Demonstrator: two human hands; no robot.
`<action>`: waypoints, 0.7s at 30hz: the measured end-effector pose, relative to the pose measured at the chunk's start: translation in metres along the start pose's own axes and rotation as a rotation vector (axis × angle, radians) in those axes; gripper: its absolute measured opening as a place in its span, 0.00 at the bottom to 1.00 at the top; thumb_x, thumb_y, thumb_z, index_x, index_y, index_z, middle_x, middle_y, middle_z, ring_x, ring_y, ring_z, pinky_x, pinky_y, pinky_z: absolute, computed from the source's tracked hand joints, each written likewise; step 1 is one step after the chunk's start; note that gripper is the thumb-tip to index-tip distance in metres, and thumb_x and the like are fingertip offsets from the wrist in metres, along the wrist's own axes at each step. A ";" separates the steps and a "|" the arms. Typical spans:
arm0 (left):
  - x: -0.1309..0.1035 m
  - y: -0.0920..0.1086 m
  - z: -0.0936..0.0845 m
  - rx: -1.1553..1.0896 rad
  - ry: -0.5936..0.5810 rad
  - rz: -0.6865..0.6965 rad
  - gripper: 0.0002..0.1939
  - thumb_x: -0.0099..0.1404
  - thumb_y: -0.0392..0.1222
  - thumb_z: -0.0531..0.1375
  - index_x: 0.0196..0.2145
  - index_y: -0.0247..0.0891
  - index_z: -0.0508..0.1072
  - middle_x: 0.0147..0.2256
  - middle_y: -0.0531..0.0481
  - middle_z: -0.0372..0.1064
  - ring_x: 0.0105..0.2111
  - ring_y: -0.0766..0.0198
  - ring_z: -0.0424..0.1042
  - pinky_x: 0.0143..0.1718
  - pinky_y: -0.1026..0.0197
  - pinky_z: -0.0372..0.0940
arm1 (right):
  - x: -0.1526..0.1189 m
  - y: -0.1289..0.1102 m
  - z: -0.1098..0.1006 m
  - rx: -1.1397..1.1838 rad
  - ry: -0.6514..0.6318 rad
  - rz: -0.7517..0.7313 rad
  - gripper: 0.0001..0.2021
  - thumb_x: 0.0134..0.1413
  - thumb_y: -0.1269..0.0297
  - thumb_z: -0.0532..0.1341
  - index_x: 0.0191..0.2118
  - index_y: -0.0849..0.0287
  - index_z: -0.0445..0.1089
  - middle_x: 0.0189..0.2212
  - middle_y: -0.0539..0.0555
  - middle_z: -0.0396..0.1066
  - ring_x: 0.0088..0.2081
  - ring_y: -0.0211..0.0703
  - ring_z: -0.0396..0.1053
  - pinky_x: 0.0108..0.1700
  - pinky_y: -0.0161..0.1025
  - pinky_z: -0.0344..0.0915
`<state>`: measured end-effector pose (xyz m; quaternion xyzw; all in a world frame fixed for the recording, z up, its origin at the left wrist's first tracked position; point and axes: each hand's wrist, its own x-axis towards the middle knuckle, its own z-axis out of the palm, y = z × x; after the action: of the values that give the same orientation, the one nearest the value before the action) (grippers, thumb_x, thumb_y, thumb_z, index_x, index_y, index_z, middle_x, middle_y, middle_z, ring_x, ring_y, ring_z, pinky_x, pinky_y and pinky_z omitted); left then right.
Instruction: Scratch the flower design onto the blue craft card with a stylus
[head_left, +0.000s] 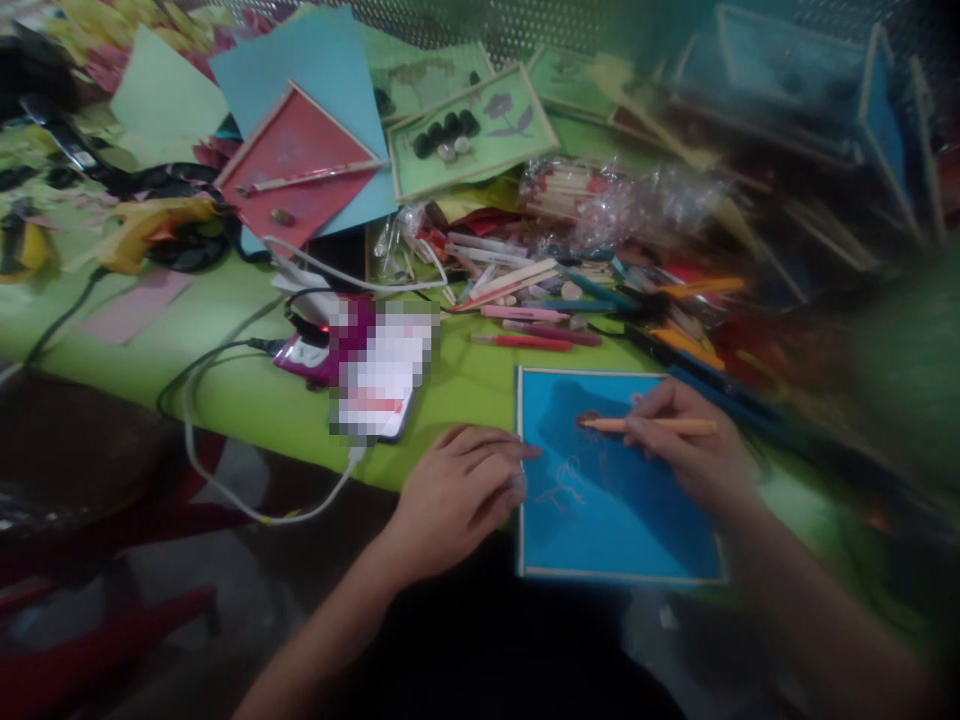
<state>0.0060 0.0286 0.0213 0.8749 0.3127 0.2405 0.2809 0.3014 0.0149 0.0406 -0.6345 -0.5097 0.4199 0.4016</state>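
- I see right hand (691, 448) pinching orange pen (675, 427) at blue board (615, 540); slipping could mar it.
- Left hand (456, 490), half-curled, at blue board's left edge; weak bracing risks skidding.

Dim hazy light, heavily blurred edges, shadow across blue board (600, 500), pixelated phone (386, 372)

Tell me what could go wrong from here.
The right hand might slip with the orange pen, spoiling the line drawing on the blue board. The left forearm could snag the white cable looping below the green table's edge, tugging the phone.
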 end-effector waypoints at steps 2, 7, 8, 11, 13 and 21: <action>0.000 0.000 0.000 -0.003 0.001 -0.003 0.07 0.79 0.41 0.55 0.42 0.43 0.72 0.56 0.53 0.81 0.56 0.56 0.76 0.54 0.49 0.62 | 0.000 0.001 -0.001 0.001 -0.012 0.001 0.12 0.56 0.55 0.72 0.29 0.51 0.71 0.22 0.49 0.73 0.27 0.45 0.73 0.36 0.44 0.72; 0.001 0.000 -0.001 0.006 -0.004 0.001 0.07 0.79 0.41 0.56 0.41 0.42 0.72 0.56 0.52 0.81 0.56 0.56 0.77 0.54 0.50 0.63 | 0.000 0.001 -0.002 -0.004 -0.020 -0.010 0.12 0.55 0.55 0.72 0.29 0.52 0.72 0.22 0.49 0.73 0.26 0.43 0.71 0.32 0.41 0.67; 0.001 0.000 -0.001 0.006 -0.002 0.003 0.07 0.79 0.41 0.56 0.41 0.42 0.72 0.56 0.53 0.81 0.56 0.56 0.77 0.54 0.50 0.63 | 0.000 0.001 -0.002 -0.002 -0.019 -0.013 0.12 0.56 0.55 0.72 0.29 0.53 0.72 0.22 0.49 0.73 0.26 0.42 0.71 0.31 0.41 0.67; 0.001 0.000 -0.001 0.007 0.003 0.000 0.07 0.79 0.41 0.56 0.41 0.42 0.72 0.56 0.54 0.81 0.56 0.56 0.77 0.54 0.50 0.62 | 0.000 0.001 -0.001 0.002 -0.021 -0.015 0.12 0.56 0.55 0.72 0.29 0.52 0.72 0.22 0.48 0.73 0.27 0.43 0.72 0.33 0.41 0.68; 0.001 0.000 -0.001 0.008 0.005 0.001 0.06 0.79 0.40 0.56 0.41 0.42 0.72 0.56 0.53 0.81 0.56 0.57 0.77 0.54 0.50 0.62 | 0.000 0.001 -0.001 0.005 -0.011 -0.014 0.12 0.56 0.54 0.72 0.29 0.52 0.72 0.22 0.48 0.72 0.28 0.44 0.73 0.35 0.42 0.70; 0.001 0.002 -0.001 0.017 0.001 0.002 0.09 0.80 0.41 0.55 0.41 0.42 0.72 0.55 0.51 0.81 0.55 0.56 0.77 0.54 0.50 0.63 | 0.002 -0.001 0.001 -0.018 0.040 -0.020 0.13 0.55 0.53 0.73 0.28 0.51 0.71 0.22 0.48 0.72 0.26 0.43 0.71 0.36 0.43 0.72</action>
<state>0.0068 0.0285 0.0234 0.8774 0.3141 0.2383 0.2732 0.3002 0.0170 0.0414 -0.6414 -0.5115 0.3985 0.4101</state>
